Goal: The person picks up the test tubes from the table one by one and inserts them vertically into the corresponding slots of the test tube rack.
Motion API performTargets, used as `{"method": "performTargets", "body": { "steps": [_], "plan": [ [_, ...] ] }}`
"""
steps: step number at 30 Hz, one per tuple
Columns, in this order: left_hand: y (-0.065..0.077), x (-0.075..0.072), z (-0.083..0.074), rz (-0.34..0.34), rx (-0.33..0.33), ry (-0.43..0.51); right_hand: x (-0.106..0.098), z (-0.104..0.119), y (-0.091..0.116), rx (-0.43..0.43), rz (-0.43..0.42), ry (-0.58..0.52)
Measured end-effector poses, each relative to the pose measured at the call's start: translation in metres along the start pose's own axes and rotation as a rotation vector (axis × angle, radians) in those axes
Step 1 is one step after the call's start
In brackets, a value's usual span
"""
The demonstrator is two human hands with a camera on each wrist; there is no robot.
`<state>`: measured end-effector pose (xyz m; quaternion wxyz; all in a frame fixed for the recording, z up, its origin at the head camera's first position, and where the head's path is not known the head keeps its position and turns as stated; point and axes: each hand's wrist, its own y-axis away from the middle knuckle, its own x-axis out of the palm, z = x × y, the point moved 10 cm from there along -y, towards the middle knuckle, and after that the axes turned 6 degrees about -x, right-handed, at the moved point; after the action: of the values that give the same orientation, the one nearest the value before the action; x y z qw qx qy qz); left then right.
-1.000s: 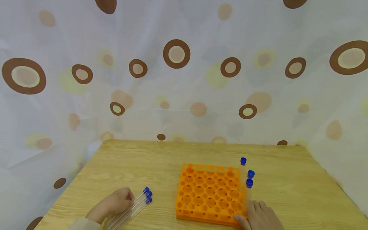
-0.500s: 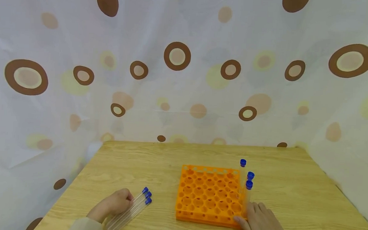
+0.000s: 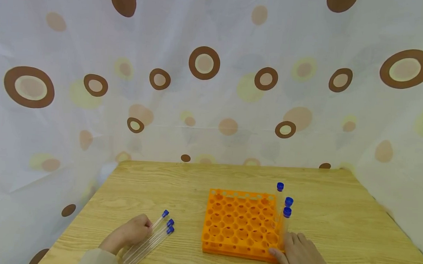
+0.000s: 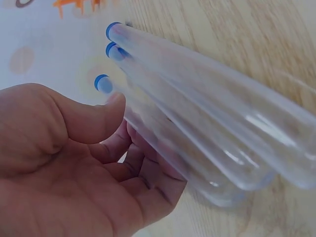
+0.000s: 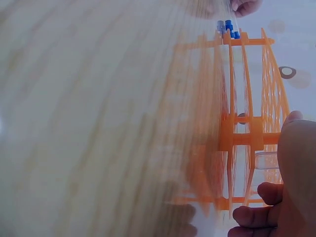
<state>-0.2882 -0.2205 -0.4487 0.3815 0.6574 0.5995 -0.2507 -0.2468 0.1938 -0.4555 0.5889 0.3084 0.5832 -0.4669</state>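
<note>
Three clear test tubes with blue caps lie side by side on the table at the left. My left hand (image 3: 136,229) holds the leftmost test tube (image 3: 165,214) between thumb and fingers; its cap sticks out farther than those of the other two tubes (image 3: 169,230). In the left wrist view, the thumb lies against this tube (image 4: 165,136) and the fingers curl beneath it. My right hand (image 3: 303,254) grips the near right corner of the orange test tube rack (image 3: 234,249), thumb on its front edge. Three blue-capped tubes (image 3: 280,186) stand along the rack's right side.
The wooden table (image 3: 180,185) extends behind and around the rack. A patterned curtain (image 3: 220,97) hangs at its back and sides. Many round holes in the rack's top hold no tubes.
The leftmost lying tube has slid forward, its cap now ahead of the other two. My left hand has barely shifted. The right hand and rack stay put.
</note>
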Motion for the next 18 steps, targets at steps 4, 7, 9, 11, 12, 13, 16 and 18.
{"method": "performTargets", "body": {
  "steps": [4, 7, 9, 11, 12, 13, 16, 18],
  "plan": [
    [-0.001, -0.004, -0.001, -0.009, -0.006, 0.017, 0.001, 0.0, 0.0, 0.004, 0.005, -0.004],
    [-0.002, -0.007, -0.002, -0.011, -0.008, 0.031, 0.002, -0.001, -0.001, 0.019, 0.026, -0.017],
    [-0.002, -0.009, -0.002, -0.006, -0.009, 0.05, 0.003, -0.001, -0.001, 0.031, 0.044, -0.026],
    [-0.003, -0.01, -0.001, -0.001, -0.019, 0.088, 0.004, -0.002, -0.001, 0.04, 0.059, -0.036],
    [-0.003, -0.011, -0.001, 0.002, -0.023, 0.102, 0.004, -0.002, -0.001, 0.042, 0.063, -0.037],
    [-0.003, -0.012, -0.001, 0.002, -0.026, 0.121, 0.004, -0.002, -0.001, 0.044, 0.065, -0.039],
    [-0.004, -0.014, -0.001, 0.003, -0.039, 0.161, 0.004, -0.002, -0.001, 0.043, 0.062, -0.04],
    [-0.004, -0.015, -0.003, 0.002, -0.037, 0.178, 0.004, -0.002, -0.001, 0.043, 0.064, -0.041]
  ]
}}
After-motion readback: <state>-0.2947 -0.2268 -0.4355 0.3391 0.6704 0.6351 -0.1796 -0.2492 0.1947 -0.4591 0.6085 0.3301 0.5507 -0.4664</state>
